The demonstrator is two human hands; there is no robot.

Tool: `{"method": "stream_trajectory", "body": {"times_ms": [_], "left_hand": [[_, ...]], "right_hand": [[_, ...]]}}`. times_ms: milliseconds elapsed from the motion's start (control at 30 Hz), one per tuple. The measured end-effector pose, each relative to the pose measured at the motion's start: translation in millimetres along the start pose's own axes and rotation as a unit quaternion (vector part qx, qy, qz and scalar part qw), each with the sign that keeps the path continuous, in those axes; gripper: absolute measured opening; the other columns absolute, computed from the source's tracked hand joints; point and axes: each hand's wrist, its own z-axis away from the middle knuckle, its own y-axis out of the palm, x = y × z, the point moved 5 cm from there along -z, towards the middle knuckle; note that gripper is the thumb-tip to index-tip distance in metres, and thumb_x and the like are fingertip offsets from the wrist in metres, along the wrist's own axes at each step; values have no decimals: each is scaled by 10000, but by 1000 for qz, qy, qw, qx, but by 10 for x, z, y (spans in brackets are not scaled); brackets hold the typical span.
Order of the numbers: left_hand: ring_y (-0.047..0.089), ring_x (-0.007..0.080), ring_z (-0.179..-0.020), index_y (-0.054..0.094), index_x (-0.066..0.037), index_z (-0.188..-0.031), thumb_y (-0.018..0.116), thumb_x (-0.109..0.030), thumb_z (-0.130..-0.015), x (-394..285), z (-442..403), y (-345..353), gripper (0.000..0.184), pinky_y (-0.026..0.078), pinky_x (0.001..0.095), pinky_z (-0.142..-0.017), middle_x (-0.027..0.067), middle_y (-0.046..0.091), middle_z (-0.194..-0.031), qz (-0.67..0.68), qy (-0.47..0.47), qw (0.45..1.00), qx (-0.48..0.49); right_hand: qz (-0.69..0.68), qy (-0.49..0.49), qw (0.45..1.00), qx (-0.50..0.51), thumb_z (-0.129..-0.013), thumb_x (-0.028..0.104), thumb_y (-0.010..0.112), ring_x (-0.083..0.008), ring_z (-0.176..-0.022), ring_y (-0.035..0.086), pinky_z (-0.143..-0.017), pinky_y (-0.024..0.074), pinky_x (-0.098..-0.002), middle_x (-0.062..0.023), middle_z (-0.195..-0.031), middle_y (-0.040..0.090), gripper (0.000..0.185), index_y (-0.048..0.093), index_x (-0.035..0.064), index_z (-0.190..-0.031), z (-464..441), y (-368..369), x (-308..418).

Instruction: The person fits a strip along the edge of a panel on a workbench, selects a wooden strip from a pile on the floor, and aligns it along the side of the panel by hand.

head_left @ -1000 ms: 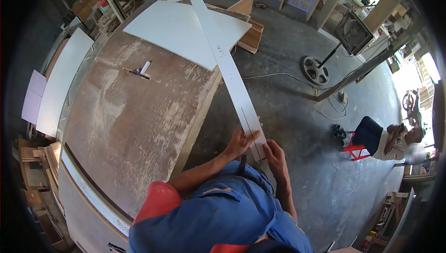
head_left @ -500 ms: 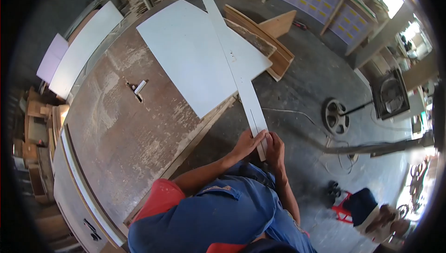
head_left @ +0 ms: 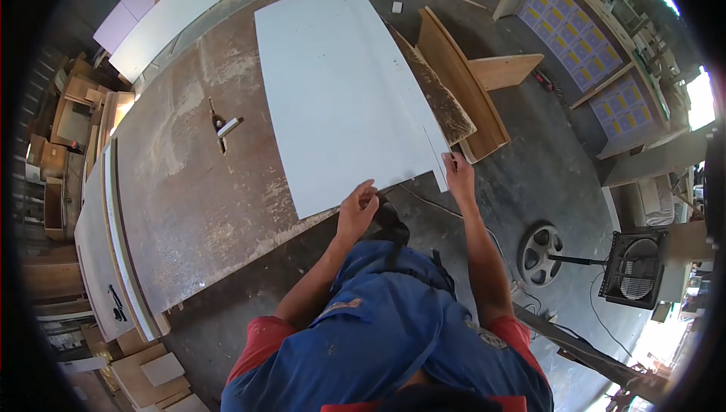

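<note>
A large white panel (head_left: 333, 102) lies flat on the worn brown worktable (head_left: 174, 208). A long, narrow white strip (head_left: 432, 149) lies along the panel's right edge, its near end jutting past the panel's front corner. At that end my right hand (head_left: 461, 178) pinches the strip's outer edge between thumb and fingers. My left hand (head_left: 357, 209) is just off the panel's front edge, fingers loosely curled and apart, with nothing visible in them. Where strip and panel meet farther back is hard to make out.
Brown wooden boards (head_left: 461, 87) lean beside the table's right side. A fan (head_left: 635, 268) with a round base (head_left: 541, 253) stands on the floor at right, near a cable. A small white piece (head_left: 228, 126) lies in the tabletop slot. A long trim strip (head_left: 125, 253) is at left.
The white strip has shifted from lying diagonally across the panel to lying along its right edge. My left hand has let go of it and moved left; my right hand has moved forward.
</note>
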Motion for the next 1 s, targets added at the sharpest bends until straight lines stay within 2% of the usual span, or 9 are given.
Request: {"method": "stream_trajectory", "body": {"times_ms": [100, 167, 200, 267, 400, 633, 733, 800, 1000], "left_hand": [[667, 219, -1062, 569, -46, -1341, 662, -97, -888, 10, -523, 56, 465, 536, 339, -862, 119, 681, -1157, -94, 71, 993, -21], [653, 284, -1091, 578, -36, -1314, 679, -95, -850, 38, -859, 139, 478, 525, 381, -892, 133, 680, -1153, -155, 134, 976, -78], [653, 284, -1091, 578, -36, -1314, 679, -95, -850, 35, -1040, 202, 478, 525, 381, -892, 133, 680, -1153, -149, 127, 978, -75], [607, 328, -1149, 597, -44, -1271, 678, -78, -822, -112, -1258, 296, 457, 490, 423, -953, 132, 662, -1190, -244, 222, 937, -114], [506, 303, -1269, 622, -58, -1192, 664, -61, -785, -137, -1483, 319, 409, 381, 483, -1032, 109, 584, -1290, -222, 223, 937, -152], [499, 297, -1283, 638, -65, -1151, 657, -45, -773, -99, -1470, 341, 379, 385, 485, -1024, 92, 580, -1303, -295, 215, 917, -162], [455, 322, -1337, 640, -93, -1204, 672, -113, -802, -110, -1556, 407, 404, 335, 520, -1080, 90, 551, -1371, -311, 176, 924, -138], [387, 342, -1397, 602, -103, -1295, 679, -207, -828, -173, -1741, 559, 484, 261, 558, -1145, 85, 513, -1433, -367, 180, 906, -114], [305, 342, -1453, 501, -138, -1427, 693, -376, -843, -354, -2429, 1003, 659, 162, 584, -1198, 50, 460, -1506, -346, 192, 915, -74]], "right_hand": [[96, 5, 995, 19, -946, 297, 640, -391, -867, 660, -754, 528, -451, -211, -938, 687, 358, 617, 13, -1164, -286, 37, -158], [184, -144, 972, -26, -898, 298, 689, -419, -1011, 608, -842, 513, -476, -223, -1101, 632, 498, 541, 20, -1283, -293, 23, -101], [177, -125, 976, 19, -852, 306, 730, -443, -1117, 547, -903, 488, -489, -242, -1198, 564, 616, 489, 36, -1350, -300, 42, -170], [171, -134, 975, 42, -846, 302, 735, -437, -1101, 562, -891, 495, -489, -240, -1184, 574, 621, 491, 39, -1353, -247, 6, -174], [153, -91, 981, 77, -828, 281, 755, -430, -1054, 597, -853, 513, -489, -232, -1160, 592, 620, 506, 61, -1351, -258, -1, -156], [146, -87, 981, 88, -807, 268, 785, -431, -1021, 617, -837, 520, -483, -236, -1153, 608, 628, 521, 86, -1346, -580, 129, -125], [148, -100, 980, 89, -819, 235, 780, -402, -1026, 631, -807, 529, -453, -231, -1145, 628, 580, 546, 75, -1325, -631, 92, -124], [32, -59, 987, 143, -832, 172, 766, -365, -1019, 651, -790, 532, -416, -232, -1137, 646, 504, 579, 54, -1285, -678, 93, -249], [86, -13, 977, 193, -848, 82, 736, -335, -941, 689, -791, 533, -373, -218, -1078, 671, 438, 590, 30, -1258, -675, 6, -279]]}}
